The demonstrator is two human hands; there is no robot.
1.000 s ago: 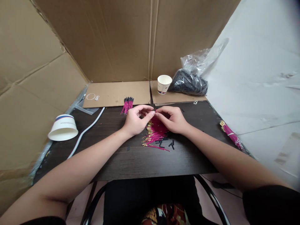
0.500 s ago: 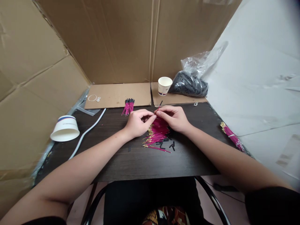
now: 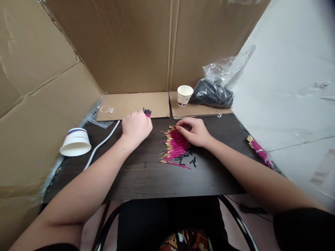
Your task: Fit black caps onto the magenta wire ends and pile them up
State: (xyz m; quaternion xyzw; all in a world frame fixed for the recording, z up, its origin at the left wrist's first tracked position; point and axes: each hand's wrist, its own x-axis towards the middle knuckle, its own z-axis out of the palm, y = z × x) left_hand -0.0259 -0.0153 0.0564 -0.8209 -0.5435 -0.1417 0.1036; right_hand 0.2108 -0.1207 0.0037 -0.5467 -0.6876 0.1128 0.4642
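My left hand (image 3: 137, 125) is closed at the small stack of pink wires with black sleeves (image 3: 148, 112). It covers most of that stack, and whatever its fingers hold is hidden. At the upper right edge of the main pile of pink wires with gold tips (image 3: 176, 141), my right hand (image 3: 193, 131) has its thumb and forefinger brought together. What lies between those fingertips cannot be made out. Short black sleeves (image 3: 181, 159) lie scattered below the pile, and a single pink wire (image 3: 180, 165) lies along its front.
A paper cup (image 3: 185, 96) and a clear bag of black pieces (image 3: 213, 93) stand at the back. On the left are a tipped paper cup (image 3: 75, 142) and a white cable (image 3: 103, 143). A tied wire bundle (image 3: 259, 150) lies at the right edge. Cardboard walls (image 3: 131, 45) enclose the table.
My left hand has left my right hand and moved left to the small stack. The black-ended pink wire held between both hands is out of sight. My right hand stays by the pile.
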